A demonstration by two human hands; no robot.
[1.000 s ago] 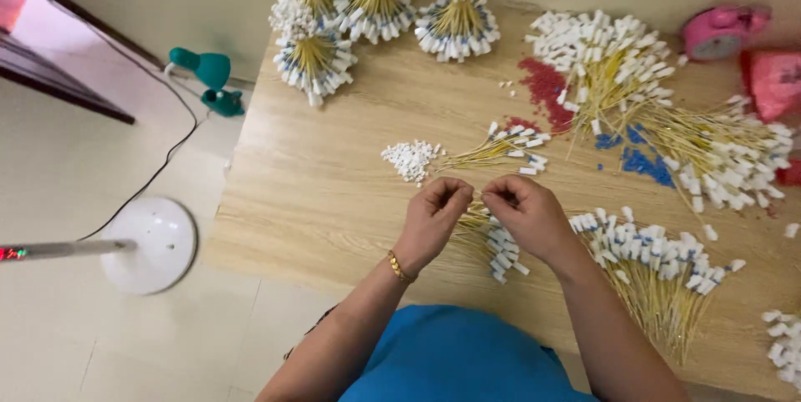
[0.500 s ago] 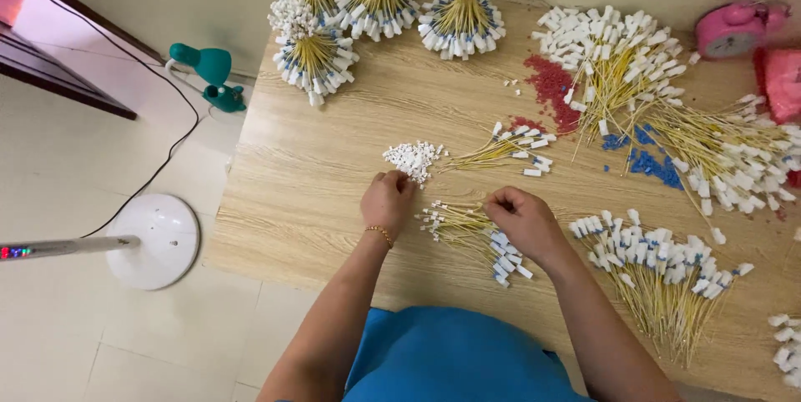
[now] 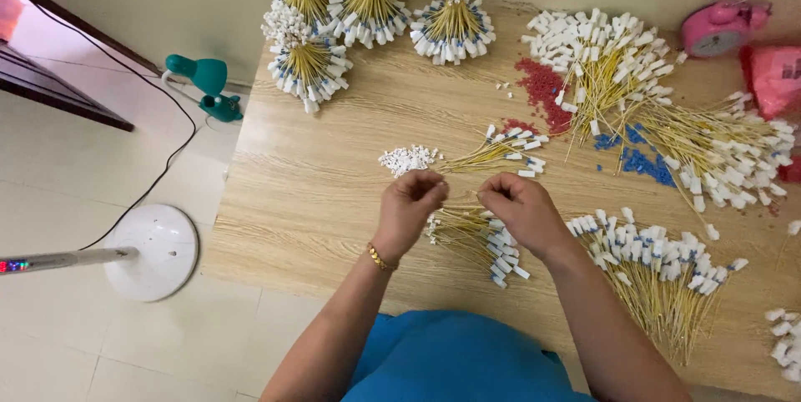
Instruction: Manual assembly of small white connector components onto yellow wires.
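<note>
head view | left hand (image 3: 407, 210) and right hand (image 3: 519, 208) grips pinch yellow wire (image 3: 467, 193) | white caps (image 3: 407, 158) beyond, wire bundle (image 3: 476, 235) beneath

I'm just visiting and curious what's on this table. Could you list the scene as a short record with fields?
Left hand: pinched, fingertips meeting the right hand
Right hand: pinched on a thin yellow cable
Beneath hands: small cable bundle, yellow with white ends
Nearby: pile of small white caps
Far edge: four tied cable bundles standing upright
Loose bits: red pieces, blue pieces
Surface: wooden table
Floor: white fan base
</note>
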